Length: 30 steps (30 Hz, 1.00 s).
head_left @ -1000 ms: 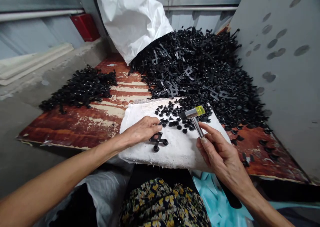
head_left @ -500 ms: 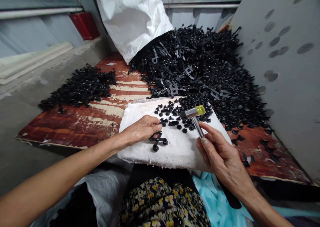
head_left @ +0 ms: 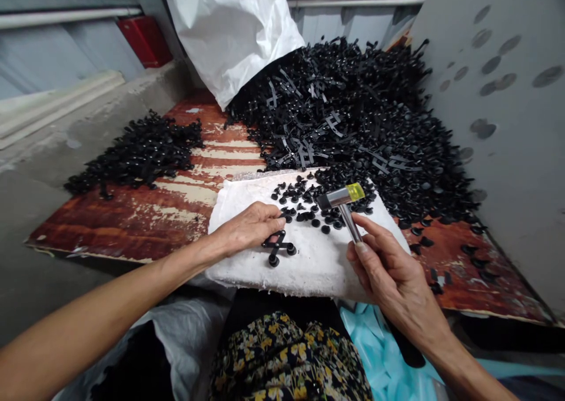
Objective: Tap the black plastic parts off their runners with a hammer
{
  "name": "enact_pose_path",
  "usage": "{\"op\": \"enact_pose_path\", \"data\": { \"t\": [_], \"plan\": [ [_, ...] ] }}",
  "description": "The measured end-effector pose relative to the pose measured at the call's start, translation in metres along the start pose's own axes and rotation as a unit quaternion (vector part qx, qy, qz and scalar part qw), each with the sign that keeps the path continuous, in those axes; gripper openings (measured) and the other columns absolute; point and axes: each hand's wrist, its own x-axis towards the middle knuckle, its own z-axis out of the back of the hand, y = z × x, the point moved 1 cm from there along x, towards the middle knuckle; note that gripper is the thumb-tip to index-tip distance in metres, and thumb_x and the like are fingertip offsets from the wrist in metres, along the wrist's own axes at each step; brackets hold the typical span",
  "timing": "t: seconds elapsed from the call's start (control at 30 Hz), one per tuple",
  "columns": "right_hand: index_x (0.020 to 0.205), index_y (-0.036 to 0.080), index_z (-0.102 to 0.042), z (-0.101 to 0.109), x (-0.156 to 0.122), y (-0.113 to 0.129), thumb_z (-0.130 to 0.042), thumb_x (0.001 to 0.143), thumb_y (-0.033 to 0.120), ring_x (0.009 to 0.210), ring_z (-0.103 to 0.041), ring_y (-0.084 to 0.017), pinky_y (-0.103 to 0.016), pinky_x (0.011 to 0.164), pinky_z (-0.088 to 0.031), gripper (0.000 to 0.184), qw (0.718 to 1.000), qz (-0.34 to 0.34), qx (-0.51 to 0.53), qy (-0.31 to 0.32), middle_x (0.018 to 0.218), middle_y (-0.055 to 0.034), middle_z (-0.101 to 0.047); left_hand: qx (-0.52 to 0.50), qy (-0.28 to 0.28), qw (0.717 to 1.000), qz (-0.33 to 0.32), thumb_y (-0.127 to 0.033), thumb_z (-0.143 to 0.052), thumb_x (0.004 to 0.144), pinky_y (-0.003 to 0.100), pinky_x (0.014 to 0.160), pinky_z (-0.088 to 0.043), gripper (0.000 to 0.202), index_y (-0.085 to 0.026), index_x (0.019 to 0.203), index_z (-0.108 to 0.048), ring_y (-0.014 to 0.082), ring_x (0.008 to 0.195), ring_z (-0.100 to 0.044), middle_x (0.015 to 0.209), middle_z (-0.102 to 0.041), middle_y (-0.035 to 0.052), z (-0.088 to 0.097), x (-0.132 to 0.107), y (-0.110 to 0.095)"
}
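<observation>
My right hand (head_left: 392, 271) is closed around a small two-faced mallet (head_left: 348, 212), with metal head and shaft, one yellow and one black face, and a black grip. The mallet's head is raised over the right part of a white cloth pad (head_left: 251, 274). On the pad's left, my left hand (head_left: 251, 227) is closed, fingers pinched on a black X-shaped bracket (head_left: 279, 247). Two round black feet show at the bracket's near ends; its far end is hidden under the fingers. Loose black round-headed studs (head_left: 304, 206) lie just beyond my left fingertips.
A large heap of black brackets and studs (head_left: 362, 106) spreads behind the pad, beside a white sack (head_left: 233, 30). A smaller heap of black pieces (head_left: 141, 151) lies left on the worn red-brown board (head_left: 176, 206). A grey spotted panel (head_left: 498, 112) stands at the right.
The camera view has shifted very slightly. Both hands, the mallet and the bracket look practically unmoved.
</observation>
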Motion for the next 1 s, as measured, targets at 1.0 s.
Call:
{"op": "enact_pose_path", "data": {
  "t": [1.0],
  "plan": [
    [0.135, 0.023, -0.052, 0.0009, -0.0013, -0.0014, -0.048, 0.094, 0.036, 0.051, -0.044, -0.01, -0.023, 0.039, -0.033, 0.043, 1.0, -0.023, 0.009, -0.001, 0.082, -0.0026, -0.06, 0.022, -0.001, 1.0, -0.019, -0.037, -0.047, 0.082, 0.023, 0.049, -0.025, 0.027, -0.018, 0.062, -0.045, 0.0079, 0.05, -0.036, 0.055, -0.044, -0.0052, 0.0002, 0.0009, 0.0074]
  ]
}}
